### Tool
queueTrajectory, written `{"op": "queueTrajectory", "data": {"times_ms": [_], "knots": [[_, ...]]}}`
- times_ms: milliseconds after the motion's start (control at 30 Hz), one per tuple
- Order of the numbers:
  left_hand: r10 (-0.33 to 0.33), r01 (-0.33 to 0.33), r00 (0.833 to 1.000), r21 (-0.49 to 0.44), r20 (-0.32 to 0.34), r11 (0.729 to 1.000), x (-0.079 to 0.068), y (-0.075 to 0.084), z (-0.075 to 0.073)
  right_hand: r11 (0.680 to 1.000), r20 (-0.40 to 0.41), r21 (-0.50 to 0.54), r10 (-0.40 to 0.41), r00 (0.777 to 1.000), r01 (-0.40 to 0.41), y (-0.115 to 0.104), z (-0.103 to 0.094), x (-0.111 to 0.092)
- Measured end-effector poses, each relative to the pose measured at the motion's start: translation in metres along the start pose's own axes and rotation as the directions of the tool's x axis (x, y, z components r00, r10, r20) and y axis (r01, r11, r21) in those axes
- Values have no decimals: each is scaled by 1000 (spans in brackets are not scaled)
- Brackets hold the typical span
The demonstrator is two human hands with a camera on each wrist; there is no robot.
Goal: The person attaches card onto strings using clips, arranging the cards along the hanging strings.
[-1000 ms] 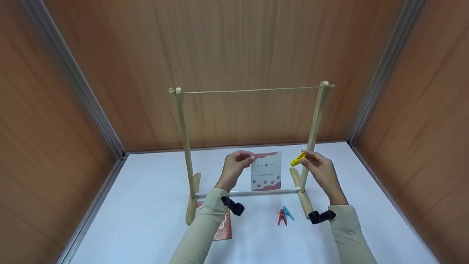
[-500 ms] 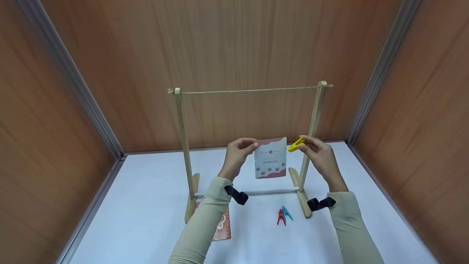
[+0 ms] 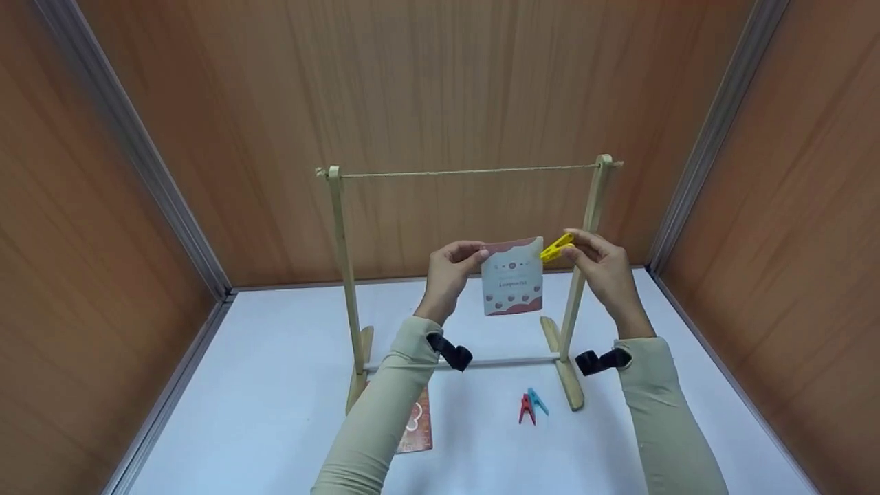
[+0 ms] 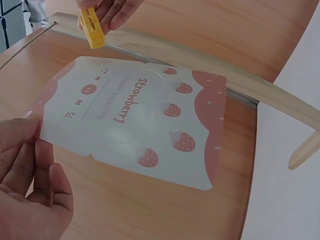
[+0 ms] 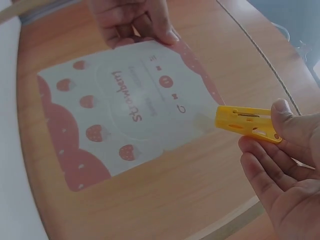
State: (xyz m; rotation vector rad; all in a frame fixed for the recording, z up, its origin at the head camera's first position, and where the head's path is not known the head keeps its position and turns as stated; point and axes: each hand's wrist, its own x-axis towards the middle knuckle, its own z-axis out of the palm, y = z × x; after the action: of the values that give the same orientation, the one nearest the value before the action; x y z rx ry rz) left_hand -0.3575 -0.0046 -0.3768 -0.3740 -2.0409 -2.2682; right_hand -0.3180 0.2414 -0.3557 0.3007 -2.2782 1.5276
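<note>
Between its thumb and fingers my left hand [image 3: 450,275] pinches a strawberry-printed card [image 3: 513,278] by its upper left corner. The card hangs in the air below the string, white with pink wavy bands and the word "Strawberry" upside down in the head view. To its right my right hand [image 3: 605,275] pinches a yellow clothespin [image 3: 557,247] by the handle end. The clothespin [image 5: 245,120] points at the card's upper right corner in the right wrist view; whether they touch I cannot tell. In the left wrist view a gap shows between the clothespin [image 4: 92,27] and the card [image 4: 125,110].
A wooden frame with two posts [image 3: 344,268] carries a string [image 3: 467,172] across its top and a white bar [image 3: 509,361] low down. Red [image 3: 526,410] and blue [image 3: 538,401] clothespins lie on the white table [image 3: 261,385]. An orange-red card [image 3: 418,423] lies partly under the left sleeve.
Both hands have risen toward the string, carrying the card and the yellow clothespin. The card has shifted slightly right, and the clothespin is now closer to its upper right corner.
</note>
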Motion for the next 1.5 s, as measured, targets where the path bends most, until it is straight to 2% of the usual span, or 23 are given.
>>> {"op": "queueTrajectory", "data": {"times_ms": [400,633,867,1167,1500], "knots": [[85,-85,996,-33,-7,996,11,14,8,995,-59,30,-89,994,91,-24,-5,15],[125,-125,992,-46,-1,991,17,26,12,992,-85,36,-115,990,118,-38,-8,24],[116,-117,993,-74,-16,990,24,33,16,992,-121,51,-112,986,119,-49,-7,32],[119,-123,992,-109,-38,986,33,41,22,982,-171,100,-139,975,158,-60,-7,42],[140,-144,989,-85,-44,986,40,49,28,961,-251,149,-190,949,231,-69,-8,51]]}}
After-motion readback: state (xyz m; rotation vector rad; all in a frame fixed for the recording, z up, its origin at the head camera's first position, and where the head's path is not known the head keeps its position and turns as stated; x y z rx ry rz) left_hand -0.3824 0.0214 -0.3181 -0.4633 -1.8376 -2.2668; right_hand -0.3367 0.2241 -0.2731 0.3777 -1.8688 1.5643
